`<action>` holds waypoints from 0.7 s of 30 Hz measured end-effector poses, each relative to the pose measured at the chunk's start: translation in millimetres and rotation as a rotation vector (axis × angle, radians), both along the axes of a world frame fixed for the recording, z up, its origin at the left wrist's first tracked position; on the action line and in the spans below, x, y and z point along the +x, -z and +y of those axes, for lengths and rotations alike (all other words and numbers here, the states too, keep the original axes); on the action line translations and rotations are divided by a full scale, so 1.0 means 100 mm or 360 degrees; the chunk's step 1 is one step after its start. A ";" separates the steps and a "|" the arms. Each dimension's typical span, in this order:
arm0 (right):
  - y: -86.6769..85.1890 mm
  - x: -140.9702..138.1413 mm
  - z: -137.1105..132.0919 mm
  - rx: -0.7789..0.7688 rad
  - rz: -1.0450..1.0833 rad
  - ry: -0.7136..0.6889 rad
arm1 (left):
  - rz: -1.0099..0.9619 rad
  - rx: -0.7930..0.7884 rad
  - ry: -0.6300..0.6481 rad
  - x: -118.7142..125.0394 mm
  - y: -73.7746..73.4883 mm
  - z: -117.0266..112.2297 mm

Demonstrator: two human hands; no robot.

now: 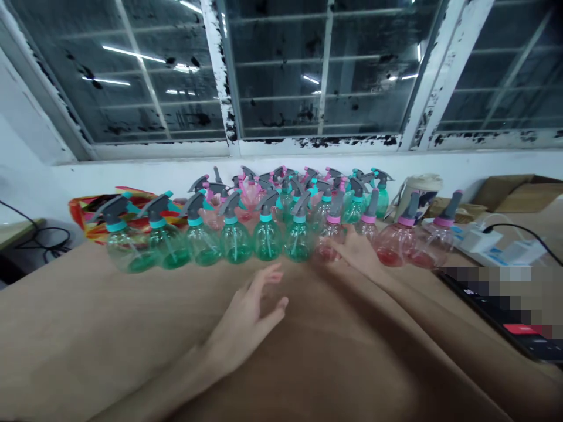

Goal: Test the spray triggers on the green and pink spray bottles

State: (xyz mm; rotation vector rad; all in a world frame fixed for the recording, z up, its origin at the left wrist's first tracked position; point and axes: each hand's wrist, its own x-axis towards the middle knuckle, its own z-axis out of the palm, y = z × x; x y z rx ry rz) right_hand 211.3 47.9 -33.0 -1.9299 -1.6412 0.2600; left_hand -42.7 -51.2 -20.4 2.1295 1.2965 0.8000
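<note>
My left hand (250, 313) hovers over the brown table (109, 340) with its fingers spread and holds nothing. It is a little short of a row of green spray bottles (235, 234) with grey triggers. My right hand (358, 252) reaches further, to the row's right part, and rests against a pink spray bottle (331, 237). Its fingers curl round the bottle's side, though part of the grip is hidden. More pink bottles (398, 240) stand to the right of that hand.
Behind the front row stand several more green and pink bottles (299, 184). A coloured woven bag (94, 211) lies at the left, a white power strip (484, 243) and a black phone (505, 316) at the right, cardboard boxes (514, 190) under the window.
</note>
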 end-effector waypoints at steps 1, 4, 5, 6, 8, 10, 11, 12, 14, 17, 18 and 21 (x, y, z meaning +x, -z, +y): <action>-0.01 -0.01 -0.05 -0.0007 -0.0032 0.0015 | -0.0015 -0.0050 0.0022 -0.02 0.02 -0.06; -0.04 -0.06 -0.28 -0.0030 -0.0133 0.0081 | -0.0084 -0.0154 0.0105 -0.06 0.08 -0.17; -0.05 -0.08 -0.38 -0.0038 -0.0170 0.0098 | -0.0115 -0.0177 0.0117 -0.06 0.09 -0.19; -0.06 -0.11 -0.48 -0.0046 -0.0212 0.0103 | -0.0148 -0.0198 0.0120 -0.07 0.09 -0.19; -0.07 -0.18 -0.71 -0.0053 -0.0325 0.0068 | -0.0209 -0.0220 0.0124 -0.06 0.08 -0.15; -0.07 -0.28 -0.92 -0.0014 -0.0446 0.0021 | -0.0267 -0.0188 0.0154 -0.02 0.03 -0.08; -0.07 -0.34 -1.01 0.0001 -0.0500 -0.0001 | -0.0293 -0.0160 0.0178 0.00 0.00 -0.04; -0.06 -0.40 -1.10 0.0012 -0.0540 -0.0019 | -0.0315 -0.0133 0.0201 0.04 -0.03 -0.01; -0.06 -0.55 -1.24 0.0017 -0.0580 -0.0090 | -0.0344 -0.0098 0.0244 0.12 -0.11 0.03; -0.03 -0.76 -1.37 0.0077 -0.0579 -0.0244 | -0.0380 -0.0073 0.0291 0.23 -0.22 0.02; -0.02 -0.81 -1.39 0.0117 -0.0578 -0.0296 | -0.0407 -0.0057 0.0292 0.25 -0.24 0.00; 0.04 -0.95 -1.39 0.0263 -0.0598 -0.0413 | -0.0507 0.0049 0.0214 0.29 -0.25 -0.01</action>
